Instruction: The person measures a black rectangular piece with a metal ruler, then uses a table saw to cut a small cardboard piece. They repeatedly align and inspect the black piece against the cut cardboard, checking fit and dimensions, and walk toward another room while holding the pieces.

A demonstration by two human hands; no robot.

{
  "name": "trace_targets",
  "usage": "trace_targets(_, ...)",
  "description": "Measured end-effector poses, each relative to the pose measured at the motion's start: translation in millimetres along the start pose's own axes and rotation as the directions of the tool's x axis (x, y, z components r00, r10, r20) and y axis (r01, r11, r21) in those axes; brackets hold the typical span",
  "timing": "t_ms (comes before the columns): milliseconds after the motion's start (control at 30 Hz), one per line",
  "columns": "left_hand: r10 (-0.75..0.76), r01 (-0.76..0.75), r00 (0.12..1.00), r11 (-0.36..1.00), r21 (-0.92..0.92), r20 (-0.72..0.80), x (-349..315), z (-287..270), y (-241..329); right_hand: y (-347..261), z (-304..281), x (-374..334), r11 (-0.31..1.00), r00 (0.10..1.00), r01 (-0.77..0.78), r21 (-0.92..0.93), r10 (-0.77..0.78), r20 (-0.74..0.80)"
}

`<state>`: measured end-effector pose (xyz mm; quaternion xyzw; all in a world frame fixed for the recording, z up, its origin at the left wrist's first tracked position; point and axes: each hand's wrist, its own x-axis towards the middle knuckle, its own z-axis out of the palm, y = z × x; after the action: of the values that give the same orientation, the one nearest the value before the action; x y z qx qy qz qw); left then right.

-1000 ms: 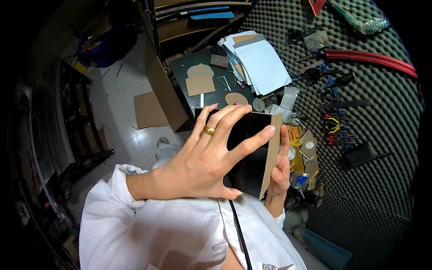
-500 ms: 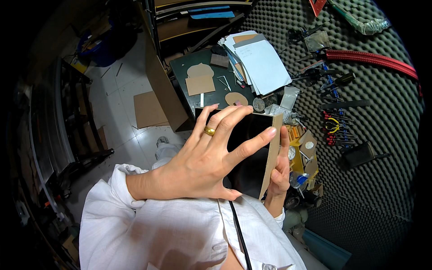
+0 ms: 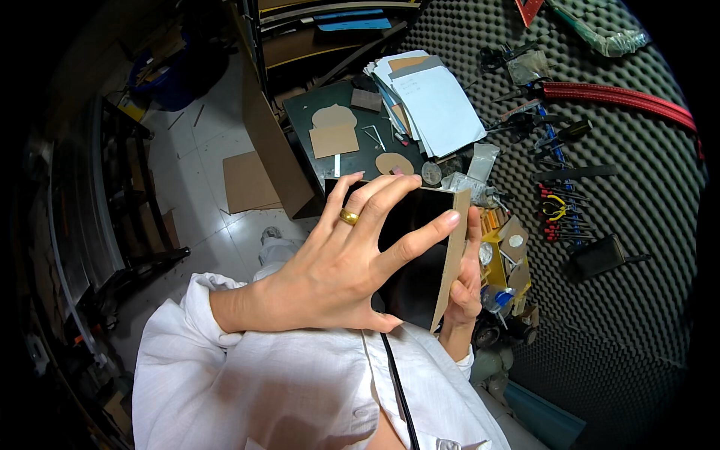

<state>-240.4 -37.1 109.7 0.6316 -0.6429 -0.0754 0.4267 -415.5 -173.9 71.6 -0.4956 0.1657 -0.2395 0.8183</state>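
The foam-lined wall [image 3: 622,247] with its egg-crate surface fills the right side, carrying hung tools [image 3: 559,206] and a red strap [image 3: 615,96]. Below the view lies the tiled floor [image 3: 187,180], with a loose cardboard sheet [image 3: 244,182] on it.

The dark table [image 3: 311,112] holds a stack of white papers [image 3: 431,105] and several cardboard cut-outs [image 3: 334,135], some rounded, one rectangular. These pieces appear already cut; none shows glue or assembly in this view.

The work in hand is a black panel with a cardboard edge [image 3: 420,255], held upright in front of the chest, above the near edge of the table. The left hand [image 3: 337,270] lies across its dark face, fingers spread wide and the thumb hooked under the lower edge; a gold ring [image 3: 349,217] sits on one finger. The right hand [image 3: 465,285] grips the cardboard edge from behind, fingers pressed together along it.

Judgement: the panel is being held for handling or checking, not set down or joined to anything; whatever fitting it needs looks still undone.

Against the earlier frames, no difference is found: both hands and the panel keep the same place and pose.
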Motion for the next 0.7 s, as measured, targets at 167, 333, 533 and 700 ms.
trace_targets(167, -0.001, 0.001, 1.000, 1.000, -0.003, 0.006, -0.6, 0.6, 0.6, 0.6, 0.8, -0.4, 1.000, 1.000, -0.003, -0.023, 0.003, -0.010)
trace_targets(333, -0.002, 0.002, 1.000, 1.000, 0.002, 0.021, -0.5, -0.3, 2.2, -2.7, 2.9, -0.3, 0.995, 0.999, -0.052, -0.085, 0.050, -0.021)
trace_targets(533, 0.000, 0.000, 1.000, 1.000, -0.001, 0.025, -1.7, 0.5, 3.4, 0.1, -0.2, -1.4, 0.994, 0.999, -0.027, -0.103, 0.024, -0.027)
trace_targets(700, -0.003, 0.003, 1.000, 1.000, 0.003, 0.028, -2.5, 1.4, 4.3, 0.3, -3.2, -2.5, 0.992, 0.999, -0.042, -0.115, 0.040, -0.019)
